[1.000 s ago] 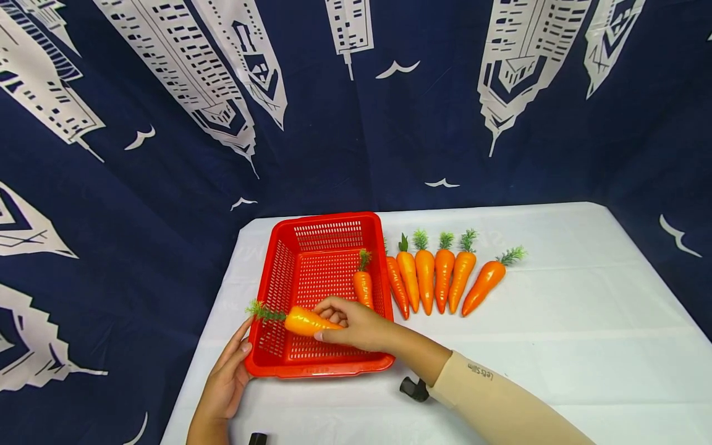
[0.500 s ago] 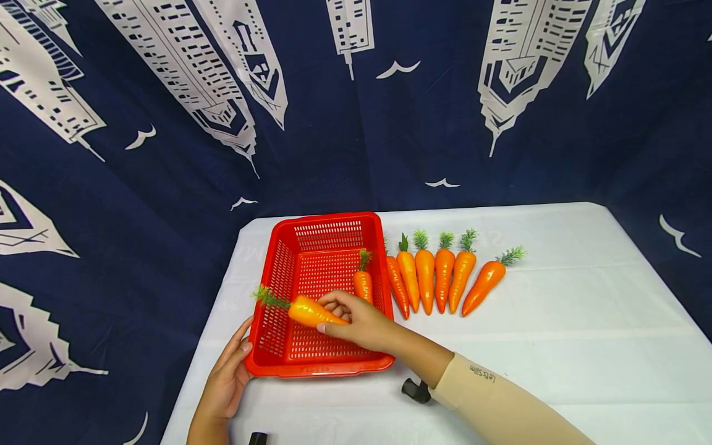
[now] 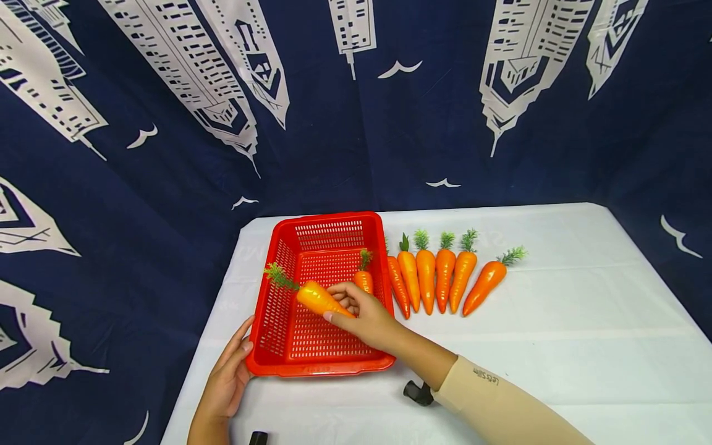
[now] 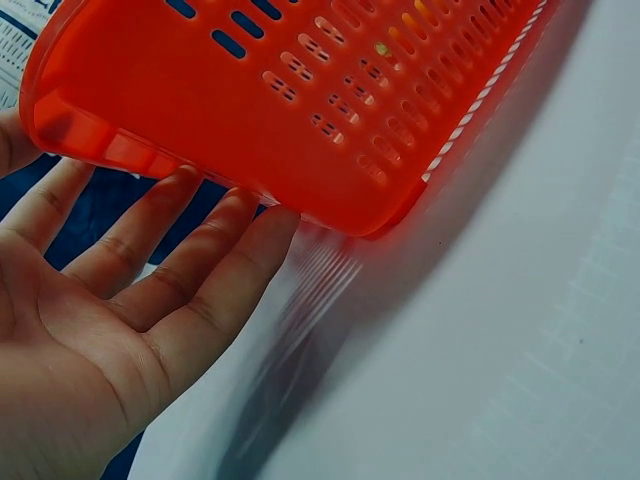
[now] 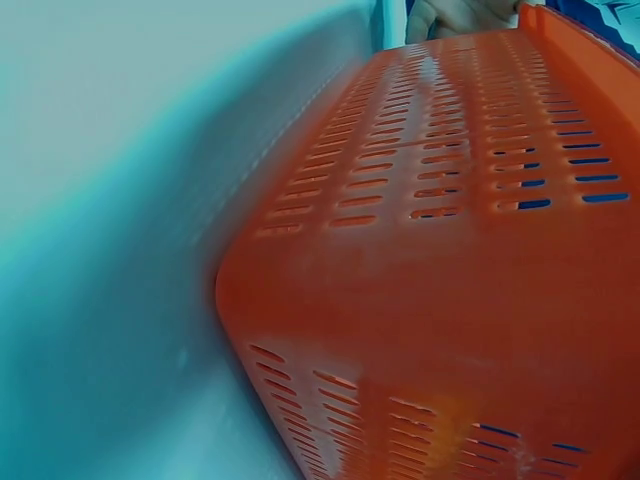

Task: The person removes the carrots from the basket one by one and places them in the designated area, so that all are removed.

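In the head view my right hand (image 3: 364,315) pinches the tapered end of a yellow-orange carrot (image 3: 318,298) between thumb and fingers, over the red slotted basket (image 3: 311,371). Its feathery green top (image 3: 280,275) points up and left, toward the basket's left wall. Another carrot (image 3: 364,281) lies inside along the right wall, its lower end hidden by my hand. My left hand (image 3: 225,377) touches the front-left corner of the basket. In the left wrist view the fingers of my left hand (image 4: 150,270) extend fairly straight, tips against the underside of the rim (image 4: 110,150).
Right of the basket, several carrots (image 3: 426,281) lie side by side on the white-covered table (image 3: 556,346). One more carrot (image 3: 485,287) slants apart at the row's right end. Black objects (image 3: 418,392) sit near the front. A navy patterned cloth (image 3: 423,136) hangs behind.
My right hand has moved the held carrot away from me and slightly right over the basket, its leafy end shifting off the left rim. The left hand and basket stay in place.
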A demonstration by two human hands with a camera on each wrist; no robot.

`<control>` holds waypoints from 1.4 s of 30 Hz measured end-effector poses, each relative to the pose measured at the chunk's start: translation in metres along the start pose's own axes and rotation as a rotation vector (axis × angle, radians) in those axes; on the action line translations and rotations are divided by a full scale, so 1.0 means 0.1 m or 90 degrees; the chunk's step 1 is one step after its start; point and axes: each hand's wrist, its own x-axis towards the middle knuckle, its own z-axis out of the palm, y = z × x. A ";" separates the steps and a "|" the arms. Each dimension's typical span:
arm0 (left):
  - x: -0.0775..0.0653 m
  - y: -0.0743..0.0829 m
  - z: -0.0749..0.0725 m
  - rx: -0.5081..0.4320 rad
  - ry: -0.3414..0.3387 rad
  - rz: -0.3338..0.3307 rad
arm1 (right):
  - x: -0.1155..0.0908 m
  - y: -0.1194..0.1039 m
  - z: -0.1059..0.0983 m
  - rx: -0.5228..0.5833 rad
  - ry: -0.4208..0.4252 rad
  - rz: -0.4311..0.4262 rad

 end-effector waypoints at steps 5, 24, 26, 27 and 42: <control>0.01 0.00 0.00 0.006 0.006 -0.001 | -0.01 -0.02 -0.02 0.021 0.027 -0.006; 0.01 -0.01 -0.01 -0.004 -0.012 0.014 | -0.04 0.02 -0.08 0.104 0.192 -0.069; 0.01 -0.01 -0.01 -0.003 -0.011 0.013 | -0.04 0.03 -0.08 0.116 0.211 -0.074; 0.01 -0.01 -0.01 -0.004 -0.010 0.013 | -0.05 0.03 -0.08 0.122 0.221 -0.074; 0.00 0.00 0.00 0.001 -0.003 0.010 | -0.08 0.01 -0.12 0.172 0.289 -0.076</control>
